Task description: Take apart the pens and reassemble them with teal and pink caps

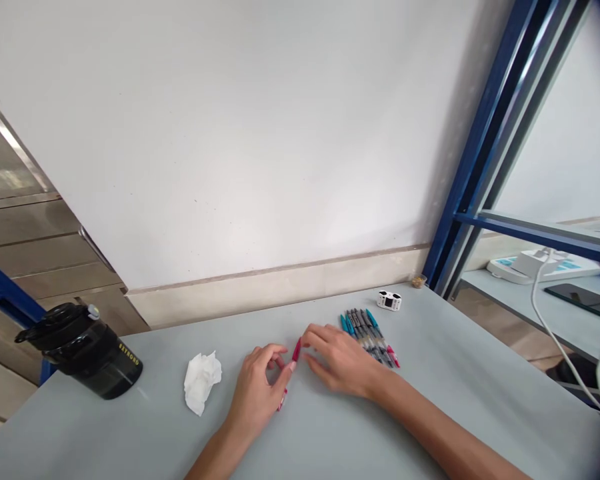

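Note:
A red-capped pen [297, 350] slants between my hands, low over the table or resting on it; I cannot tell which. My left hand [257, 387] has its thumb across the pen's middle with the fingers curled behind, so part of the barrel is hidden. At the cap end, the fingertips of my right hand [339, 360] touch or nearly touch the cap, while thumb and index finger stay apart. Just beyond my right hand lies a row of several pens [365, 330], blue, black and red, side by side; the hand partly covers them.
A crumpled white tissue [201, 383] lies left of my hands. Farther left a black bottle [93, 353] stands on the grey table [170, 447]. A small white block [389, 301] and a small container [419, 281] sit at the back right. Cables [555, 327] and a phone [587, 300] are on the right.

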